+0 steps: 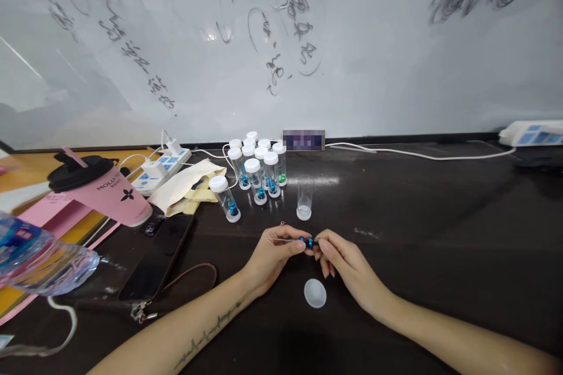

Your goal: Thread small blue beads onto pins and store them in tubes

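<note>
Near the table's front edge, left hand (pixel 275 253) and right hand (pixel 341 258) both pinch 1 small blue bead (pixel 307 241). White cap (pixel 315 293) lies just below them, open vial (pixel 304 201) stands just behind.

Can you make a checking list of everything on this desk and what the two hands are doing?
Surface: dark table, glossy.
Job's things: blue bead pinched between both hands; open vial upright behind; loose cap lying flat.
Clutter: capped vials clustered, pink cup tipped, water bottle, phone, cloth.
Grippers: left hand and right hand both closed on bead.
Cables: white cable along back; power strip.
Surroundings: scribbled whiteboard.
</note>
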Demonstrator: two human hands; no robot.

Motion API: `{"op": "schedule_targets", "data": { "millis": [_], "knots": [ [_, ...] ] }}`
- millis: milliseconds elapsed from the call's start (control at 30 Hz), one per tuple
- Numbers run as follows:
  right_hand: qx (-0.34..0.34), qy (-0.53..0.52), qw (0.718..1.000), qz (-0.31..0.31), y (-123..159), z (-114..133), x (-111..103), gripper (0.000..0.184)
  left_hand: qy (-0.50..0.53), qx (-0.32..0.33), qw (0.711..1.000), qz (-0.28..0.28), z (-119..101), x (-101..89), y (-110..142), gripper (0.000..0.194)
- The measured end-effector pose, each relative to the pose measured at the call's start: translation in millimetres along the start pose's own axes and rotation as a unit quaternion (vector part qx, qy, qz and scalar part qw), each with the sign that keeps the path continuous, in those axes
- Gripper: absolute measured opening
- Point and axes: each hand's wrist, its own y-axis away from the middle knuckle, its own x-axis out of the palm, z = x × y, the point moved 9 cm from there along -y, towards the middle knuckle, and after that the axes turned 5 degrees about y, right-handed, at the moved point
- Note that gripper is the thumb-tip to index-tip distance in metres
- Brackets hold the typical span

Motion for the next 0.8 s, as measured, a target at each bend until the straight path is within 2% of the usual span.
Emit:
{"op": "schedule_targets", "data": {
  "millis": [167, 300, 433, 633, 800],
  "knots": [
    [0.008, -0.008, 1.000, -0.007, 0.7, -2.9, -0.9, 0.040, -0.006, -0.003, 1.000, -0.007, 0.7, -0.5, 0.6, 0.015],
    [0.017, 0.028, 0.999, -0.004, 1.9, -0.3, -1.7, 0.044, -0.011, -0.007, 1.000, -0.008, 1.1, -0.2, 0.9, 0.016],
    [0.009, 0.035, 0.999, -0.007, 1.9, 4.9, -2.4, 0.036, -0.007, -0.002, 1.000, -0.011, -0.1, -1.2, 1.1, 0.015],
    [0.003, 0.021, 1.000, -0.015, 0.2, -0.5, -1.9, 0.022, -0.013, -0.001, 1.000, -0.026, -0.3, -5.2, 0.7, 0.016],
    [0.015, 0.006, 0.999, -0.031, 1.3, -3.3, -5.2, 0.025, -0.010, -0.003, 1.000, -0.028, -0.2, -4.8, 0.4, 0.017]
  ]
}}
